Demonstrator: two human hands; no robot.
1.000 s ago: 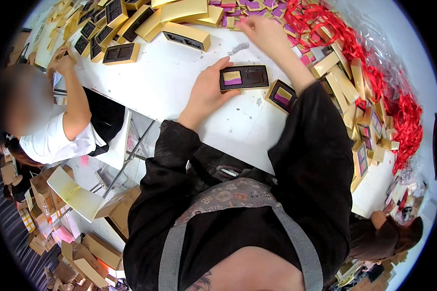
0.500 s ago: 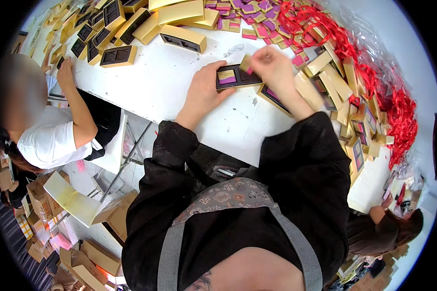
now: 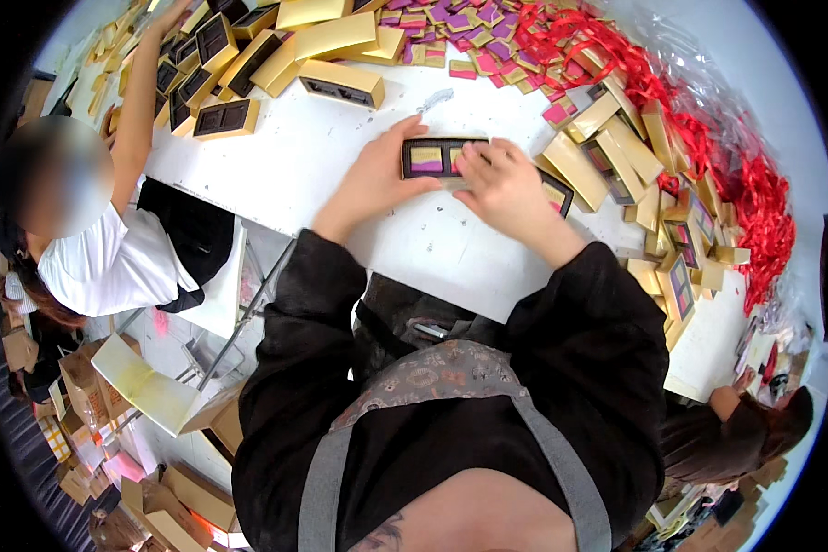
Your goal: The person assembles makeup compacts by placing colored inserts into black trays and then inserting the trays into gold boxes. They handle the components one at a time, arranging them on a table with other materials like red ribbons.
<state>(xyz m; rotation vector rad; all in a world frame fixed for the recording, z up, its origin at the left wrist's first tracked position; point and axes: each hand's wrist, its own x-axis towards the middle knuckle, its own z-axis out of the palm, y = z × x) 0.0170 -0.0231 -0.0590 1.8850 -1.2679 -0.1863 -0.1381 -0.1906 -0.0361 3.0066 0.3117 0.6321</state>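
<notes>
A shallow gold box (image 3: 443, 145) with a dark two-compartment insert rests on the white table in front of me. My left hand (image 3: 377, 175) is closed around its left end, fingers behind and thumb along the near side. A gold-and-purple packet (image 3: 425, 160) lies in the left compartment. In the right compartment is a second small packet (image 3: 455, 160), partly covered by my right hand (image 3: 509, 189). The right fingers are bent down onto that packet, with the thumb by the box's near edge. Another gold box (image 3: 557, 195) with a dark insert shows partly behind my right hand.
Gold boxes with dark inserts (image 3: 225, 118) are heaped at the far left. Small packets (image 3: 488, 46) lie scattered at the back. More gold boxes (image 3: 575, 170), red ribbon (image 3: 754, 202) and clear plastic crowd the right. A co-worker (image 3: 110, 258) reaches over the table at left.
My right hand has lowered the small packet from above the box into its right compartment. The box now sits straighter. The co-worker's arm at left has stretched farther away.
</notes>
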